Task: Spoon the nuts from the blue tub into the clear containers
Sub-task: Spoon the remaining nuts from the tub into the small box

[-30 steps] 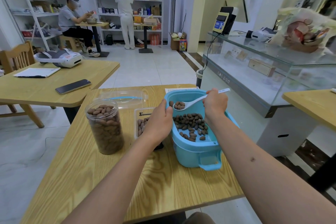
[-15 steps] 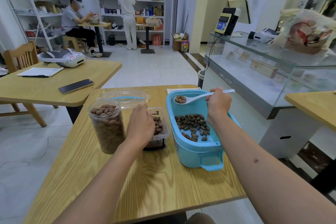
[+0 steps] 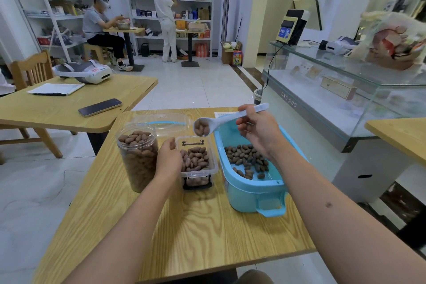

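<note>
Two clear containers on show: tall round clear plastic jar (image 3: 138, 157) packed with brown nuts to the brim, low rectangular clear plastic box (image 3: 198, 163) with black clips perhaps two-thirds full. Jar judged done; box still taking nuts. Right hand (image 3: 255, 131) pinching the handle of a white plastic spoon (image 3: 221, 121), bowl loaded with a few nuts and tipped down above the far end of the box, nothing yet falling as far as can be seen. Left hand (image 3: 169, 160) curled against the near left wall of the box, between box and jar, steadying it; whether thumb wraps the rim, cannot tell. Light blue plastic tub (image 3: 253, 189) just right of the box on the pale wooden table (image 3: 184, 226), with one thin scatter of loose brown nuts (image 3: 247, 161) left on its floor, roughly a few more spoonfuls by judgement. Remaining: empty this spoonful, clear the tub, then close up with the clear lid with a blue strip (image 3: 161, 122) lying behind the jar.

Hard to make out: far right part of the tub floor, covered by the right wrist; lower layers of the box, blurred through its wall; the left fingertips, hidden behind the palm; the paper sheet (image 3: 222, 114) beyond the tub, mostly covered by the spoon and hand.
</note>
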